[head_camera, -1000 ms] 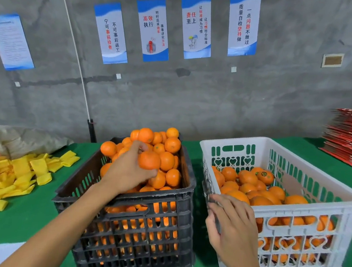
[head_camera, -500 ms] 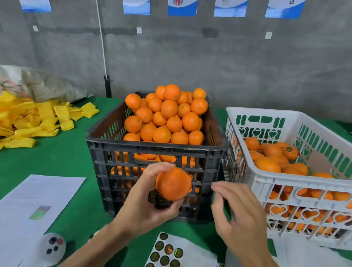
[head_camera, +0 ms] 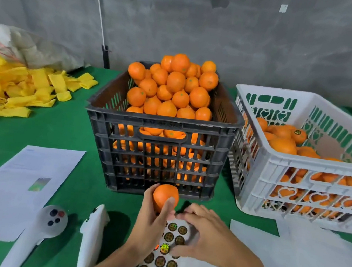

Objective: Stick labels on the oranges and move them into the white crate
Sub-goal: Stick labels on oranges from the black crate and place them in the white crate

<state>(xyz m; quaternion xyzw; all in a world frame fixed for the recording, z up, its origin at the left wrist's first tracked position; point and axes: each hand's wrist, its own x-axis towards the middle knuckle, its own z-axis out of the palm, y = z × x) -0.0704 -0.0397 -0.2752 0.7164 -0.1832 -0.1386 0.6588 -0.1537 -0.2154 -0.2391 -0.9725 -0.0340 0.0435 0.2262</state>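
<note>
Green-covered table (head_camera: 67, 135) before a grey concrete wall (head_camera: 244, 43). Left edge: yellow sleeves (head_camera: 13, 94), one printed sheet (head_camera: 22, 183), two white controllers (head_camera: 39, 230). Centre: one black crate (head_camera: 162, 132), heaped. Left hand (head_camera: 151, 225) gripped one orange (head_camera: 165, 197); right hand (head_camera: 201, 237), fingers curled, touched the label sheet (head_camera: 167, 259). Right edge: one white crate (head_camera: 309, 167).

Green table (head_camera: 67, 135), black crate (head_camera: 162, 153), white crate (head_camera: 296, 166)
</note>
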